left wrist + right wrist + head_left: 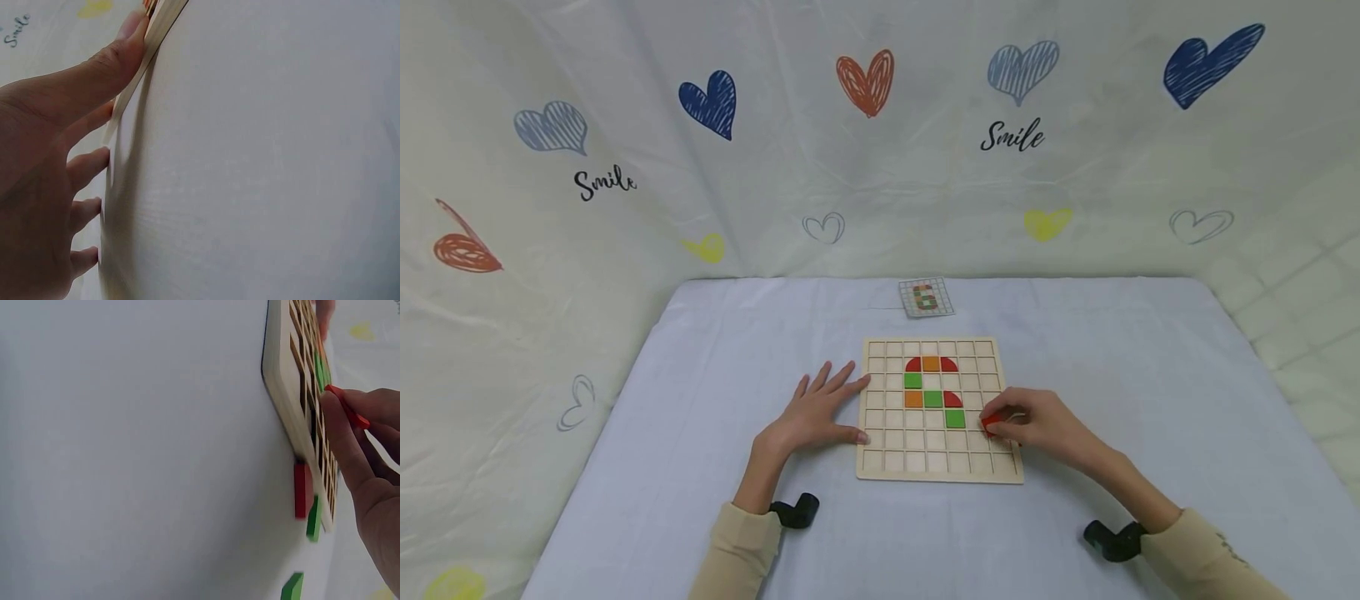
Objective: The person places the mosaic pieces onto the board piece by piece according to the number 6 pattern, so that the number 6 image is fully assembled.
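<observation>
Now pinches a red piece [990, 425] between thumb and fingers of the right hand [1039, 421], over the right side of the wooden grid board [936, 461]. With the left hand [808, 418], opened with widely spread fingers, touches the left edge of the same board. Shows coloured tiles [932, 399] set farther left in the grid.

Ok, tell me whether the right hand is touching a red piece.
Touching: the right wrist view shows the right hand pinching a red piece between thumb and finger.
</observation>
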The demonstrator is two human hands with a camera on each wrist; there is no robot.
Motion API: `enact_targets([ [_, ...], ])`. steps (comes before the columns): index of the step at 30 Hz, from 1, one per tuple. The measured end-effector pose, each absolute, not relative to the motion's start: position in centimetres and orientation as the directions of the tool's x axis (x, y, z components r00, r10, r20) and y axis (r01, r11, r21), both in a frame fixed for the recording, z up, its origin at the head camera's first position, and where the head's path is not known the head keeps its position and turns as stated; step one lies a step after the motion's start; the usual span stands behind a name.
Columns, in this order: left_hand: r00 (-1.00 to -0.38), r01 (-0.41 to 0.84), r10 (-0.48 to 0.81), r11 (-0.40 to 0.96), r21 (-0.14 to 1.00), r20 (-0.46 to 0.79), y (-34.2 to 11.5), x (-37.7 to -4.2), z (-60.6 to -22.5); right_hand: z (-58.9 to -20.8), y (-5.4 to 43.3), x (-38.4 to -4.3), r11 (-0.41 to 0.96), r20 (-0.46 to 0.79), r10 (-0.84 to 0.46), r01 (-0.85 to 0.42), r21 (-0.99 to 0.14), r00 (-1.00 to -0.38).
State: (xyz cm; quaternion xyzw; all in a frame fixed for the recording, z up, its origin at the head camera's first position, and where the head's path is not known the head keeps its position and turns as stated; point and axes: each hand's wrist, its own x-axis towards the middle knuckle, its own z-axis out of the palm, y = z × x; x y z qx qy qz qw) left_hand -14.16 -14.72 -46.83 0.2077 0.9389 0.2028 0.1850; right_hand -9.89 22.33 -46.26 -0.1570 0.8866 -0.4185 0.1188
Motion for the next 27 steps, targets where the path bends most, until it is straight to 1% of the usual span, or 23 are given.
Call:
enact_targets([
  [14,-0.843,0.311,0.466,0.830,0.463,-0.268,-14.8,-14.1,-46.9,-46.2,19.1,-9.2,0.559,-0.009,-0.405,-0.240,-0.794,-0.914],
  [17,-0.841,0.315,0.469,0.831,0.459,-0.271,-14.8,-14.1,-46.9,-46.2,18.5,-9.0,0.576,-0.005,-0.409,-0.254,-0.777,-0.913],
  [23,-0.840,0.316,0.469,0.832,0.456,-0.272,-14.8,-14.2,-46.7,-45.9,17.8,-8.7,0.643,-0.004,-0.430,-0.303,-0.704,-0.903],
  [27,-0.842,0.316,0.471,0.826,0.467,-0.264,-14.8,-14.1,-46.5,-45.7,17.5,-8.8,0.653,0.002,-0.458,-0.338,-0.677,-0.889],
])
